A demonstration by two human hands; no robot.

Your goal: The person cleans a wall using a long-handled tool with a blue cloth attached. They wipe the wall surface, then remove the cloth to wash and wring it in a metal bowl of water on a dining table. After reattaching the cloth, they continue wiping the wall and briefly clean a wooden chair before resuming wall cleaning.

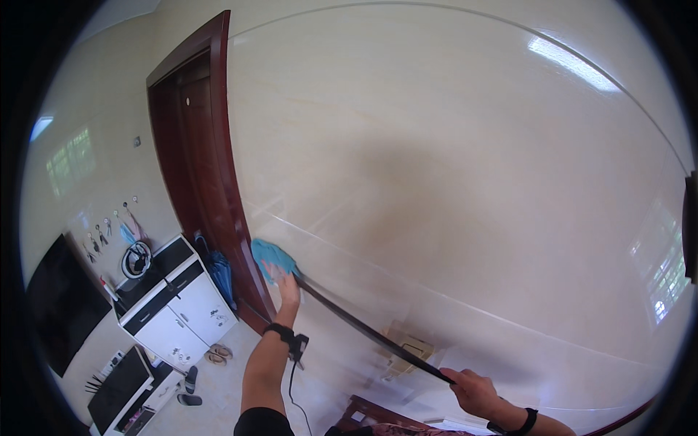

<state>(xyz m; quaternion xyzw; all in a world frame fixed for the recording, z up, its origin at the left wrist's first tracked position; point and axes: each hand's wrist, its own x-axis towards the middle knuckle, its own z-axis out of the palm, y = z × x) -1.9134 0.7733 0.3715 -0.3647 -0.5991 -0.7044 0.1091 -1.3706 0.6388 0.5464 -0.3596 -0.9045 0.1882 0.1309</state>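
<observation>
A long, thin dark pole (371,332) slants across the view in front of the tiled wall. My right hand (473,388) grips it close to its lower right end. At the upper left end, next to the dark red door frame, is a bunched blue cloth (274,255). My left hand (284,280) has hold of this cloth, fingers stretched over it. Cloth and hand hide the pole's far end. Whether the cloth is tied to the pole cannot be seen.
Left of the dark red door frame (235,185) stands a white cabinet (180,316), with a blue umbrella (220,272) beside it. Slippers (190,389) lie on the floor. A yellowish stool (411,351) is behind the pole. A black cable (292,389) hangs from my left wrist.
</observation>
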